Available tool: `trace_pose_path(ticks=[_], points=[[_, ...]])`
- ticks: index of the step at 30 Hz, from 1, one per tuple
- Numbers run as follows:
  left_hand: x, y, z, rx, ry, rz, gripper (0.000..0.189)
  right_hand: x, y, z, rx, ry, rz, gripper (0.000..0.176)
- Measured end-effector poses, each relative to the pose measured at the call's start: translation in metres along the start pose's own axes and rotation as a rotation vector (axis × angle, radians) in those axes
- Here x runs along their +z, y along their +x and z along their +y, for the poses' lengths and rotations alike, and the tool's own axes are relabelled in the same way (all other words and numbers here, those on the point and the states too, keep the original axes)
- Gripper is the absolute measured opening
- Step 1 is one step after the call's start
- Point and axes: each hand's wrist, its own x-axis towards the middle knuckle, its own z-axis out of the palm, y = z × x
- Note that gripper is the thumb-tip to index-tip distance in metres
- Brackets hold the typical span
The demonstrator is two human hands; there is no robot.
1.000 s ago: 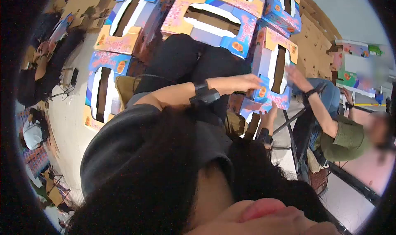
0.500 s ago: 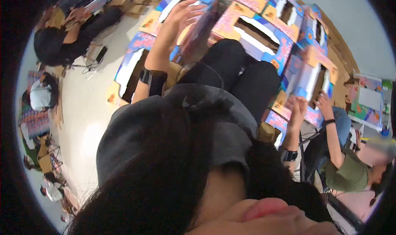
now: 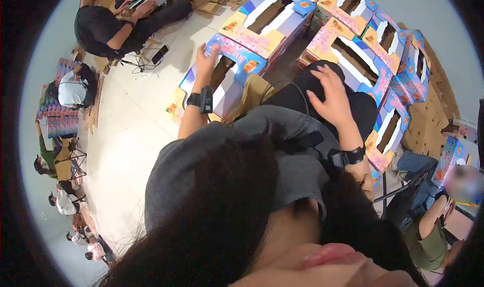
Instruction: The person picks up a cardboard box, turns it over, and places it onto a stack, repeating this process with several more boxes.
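Note:
My left hand [image 3: 204, 65] is at the left end of a printed blue and pink carton [image 3: 241, 56], its fingers apart and seeming to touch the top edge. A long opening runs along the top of this carton, which stands beside my left leg. Over my dark-trousered knee, my right hand [image 3: 330, 93] is spread and holds nothing. Just ahead of it stands a yellow and pink carton [image 3: 322, 44] with the same kind of top opening. Another carton [image 3: 252, 40] stands in front of the one at my left hand.
More printed cartons [image 3: 348, 7] stand in rows ahead and to the right. Flattened brown cardboard [image 3: 431, 120] lies at the right. A co-worker [image 3: 426, 236] sits at the right near a carton [image 3: 448, 158]; another person [image 3: 96, 30] sits at the upper left, near a phone [image 3: 160, 55].
My left hand has come down from its raised position to the left carton. My right hand has moved from the right-hand cartons to over my knee. The view has shifted.

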Motion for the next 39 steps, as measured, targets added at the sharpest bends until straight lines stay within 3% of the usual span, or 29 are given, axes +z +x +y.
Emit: trace_pose_path(ticks=[2, 5, 6, 10, 13, 16, 20, 22, 25, 31, 35, 36, 39], points=[[0.002, -0.032, 0.016, 0.218, 0.422, 0.049, 0.095, 0.020, 0.002, -0.002, 0.002, 0.010, -0.029, 0.046], [0.017, -0.049, -0.003, 0.176, 0.629, 0.082, 0.097, 0.040, -0.002, -0.005, -0.040, -0.104, -0.052, 0.044], [0.018, -0.051, -0.005, 0.130, 0.502, 0.037, 0.096, 0.046, -0.003, -0.006, -0.040, -0.143, -0.066, 0.041], [0.028, -0.053, -0.005, 0.068, 0.494, 0.076, 0.092, 0.052, -0.003, -0.009, -0.043, -0.164, -0.026, 0.038], [0.039, -0.056, -0.016, 0.174, 0.560, 0.215, 0.086, 0.053, 0.003, -0.008, -0.025, -0.149, -0.042, 0.039], [0.045, -0.059, -0.023, 0.208, 0.545, 0.232, 0.069, 0.059, 0.017, -0.010, -0.018, -0.179, -0.020, 0.040], [0.045, -0.063, -0.020, 0.232, 0.523, 0.232, 0.065, 0.082, 0.063, -0.006, 0.194, -0.266, -0.596, 0.037], [0.047, -0.064, -0.022, 0.236, 0.526, 0.238, 0.065, 0.092, 0.102, -0.011, 0.248, -0.119, -0.864, 0.037], [0.047, -0.064, -0.021, 0.219, 0.555, 0.232, 0.066, 0.126, 0.154, -0.017, 0.219, -0.023, -0.981, 0.032], [0.045, -0.067, -0.011, 0.216, 0.579, 0.243, 0.066, 0.195, 0.142, 0.013, 0.496, 0.168, -0.499, 0.031], [0.047, -0.067, -0.010, 0.206, 0.617, 0.216, 0.066, 0.193, 0.137, 0.023, 0.593, 0.133, -0.622, 0.040], [0.047, -0.066, -0.009, 0.201, 0.623, 0.204, 0.066, 0.193, 0.139, 0.028, 0.621, 0.092, -0.723, 0.057], [0.046, -0.067, -0.004, 0.182, 0.639, 0.187, 0.065, 0.204, 0.128, 0.042, 0.674, 0.040, -0.723, 0.072]])
